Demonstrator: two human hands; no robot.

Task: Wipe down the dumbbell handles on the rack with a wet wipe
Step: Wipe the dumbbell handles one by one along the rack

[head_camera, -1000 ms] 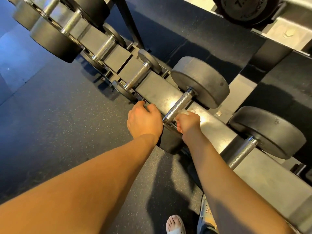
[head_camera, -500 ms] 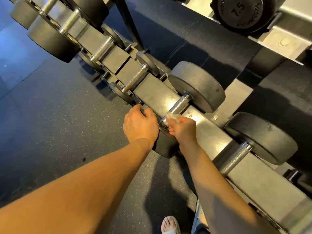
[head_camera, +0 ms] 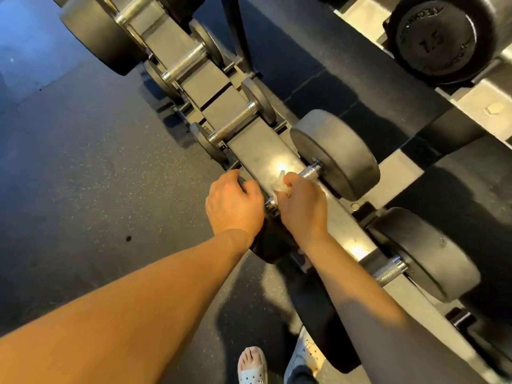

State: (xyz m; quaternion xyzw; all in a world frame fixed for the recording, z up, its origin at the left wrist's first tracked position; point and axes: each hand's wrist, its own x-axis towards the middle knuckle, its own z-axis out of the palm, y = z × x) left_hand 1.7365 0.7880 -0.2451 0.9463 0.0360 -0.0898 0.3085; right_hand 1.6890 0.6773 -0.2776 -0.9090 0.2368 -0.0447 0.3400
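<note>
**A:** Dark speckled rubber floor [head_camera: 83,189] lies under you. Your sandalled foot [head_camera: 252,364] is nearest of all, well short of the handle [head_camera: 311,171] you are working on.

**B:** Just short of that handle, your left hand [head_camera: 234,206] lies over the dumbbell's near head [head_camera: 271,245], with the fingers bent over its edge. It is where it was a second ago, so you are bracing the weight.

**A:** Your right hand [head_camera: 302,209] is what moved. A second ago it gripped the handle's near end, with most of the knurling bare beyond it. Now it is wrapped round the handle's middle, and the wet wipe [head_camera: 281,184] is bunched in the fist and pokes out on the left.

**B:** Only a short stub of handle shows past your knuckles, up against the far head [head_camera: 338,153]. A sliver of the near collar shows between your two hands.

**A:** I judge that one stroke along the handle is nearly done. The stub by the far head still needs a pass.

**B:** Other grips are left. One is the next handle [head_camera: 388,271] to the right of this handle, and another is a smaller handle [head_camera: 232,123] beyond and to its left along the rack [head_camera: 257,145]. You can't tell wet from dry on them from here. Farthest beyond the handle, a dumbbell marked 7.5 [head_camera: 440,37] sits on the upper tier.
</note>
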